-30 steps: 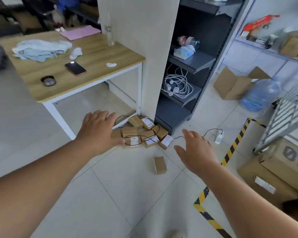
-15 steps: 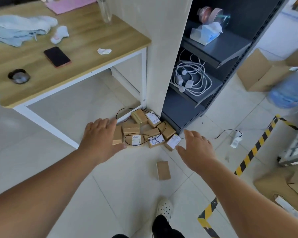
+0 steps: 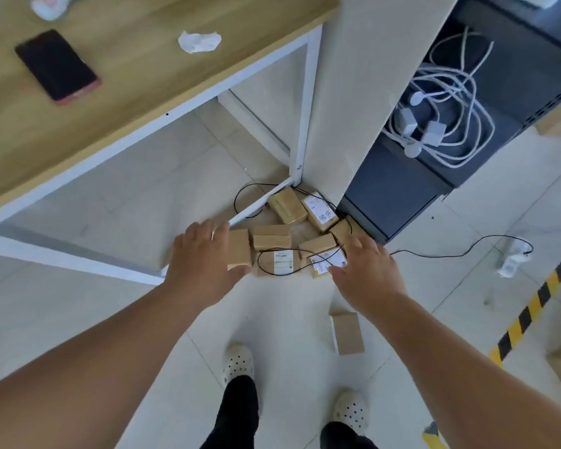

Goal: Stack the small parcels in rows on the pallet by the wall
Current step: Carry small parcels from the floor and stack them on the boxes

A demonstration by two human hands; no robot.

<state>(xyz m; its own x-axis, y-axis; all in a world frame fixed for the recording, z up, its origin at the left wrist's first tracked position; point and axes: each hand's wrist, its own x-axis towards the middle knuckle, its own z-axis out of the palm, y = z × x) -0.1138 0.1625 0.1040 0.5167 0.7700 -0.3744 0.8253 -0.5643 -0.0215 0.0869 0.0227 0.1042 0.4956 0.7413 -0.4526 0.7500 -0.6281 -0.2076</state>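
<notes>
Brown parcels point(image 3: 272, 236) — left hand point(image 3: 204, 257), right hand point(image 3: 366, 273) spread above.

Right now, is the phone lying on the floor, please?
No, the phone lies on the table.

The small parcels point(image 3: 271, 237) are showing matt brown cardboard with white paper labels point(image 3: 283, 261), the floor tiles point(image 3: 289, 314) are gleaming smooth and pale, and the tabletop point(image 3: 149, 79) is showing matt wood grain over a white painted metal frame point(image 3: 305, 108).
</notes>
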